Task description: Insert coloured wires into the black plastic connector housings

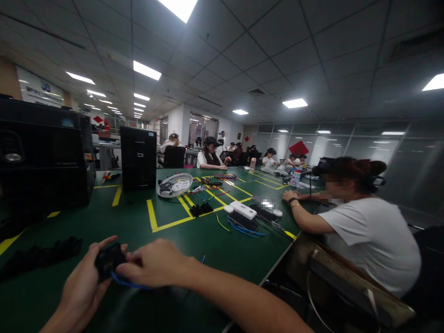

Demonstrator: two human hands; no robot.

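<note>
My left hand [78, 284] holds a small black block-shaped part [109, 260], its kind not clear, with the fingers wrapped around it. Close against the block, my right hand [157, 263] has thumb and fingers pinched on a blue wire [130, 284]. The wire runs from the block's lower side under my right hand, and a blue end [203, 259] shows beyond my wrist. Whether the wire sits inside the block is hidden by the fingers. Left of my hands, a row of dark black parts [48, 254] lies on the green table [135, 233].
Two black computer towers [138, 159] stand at the left. Ahead lie a white basket [175, 186], a cluster of black parts [201, 209], cut blue wires [244, 230], a white power strip [243, 210] and yellow tape lines. A co-worker [367, 236] sits at the right.
</note>
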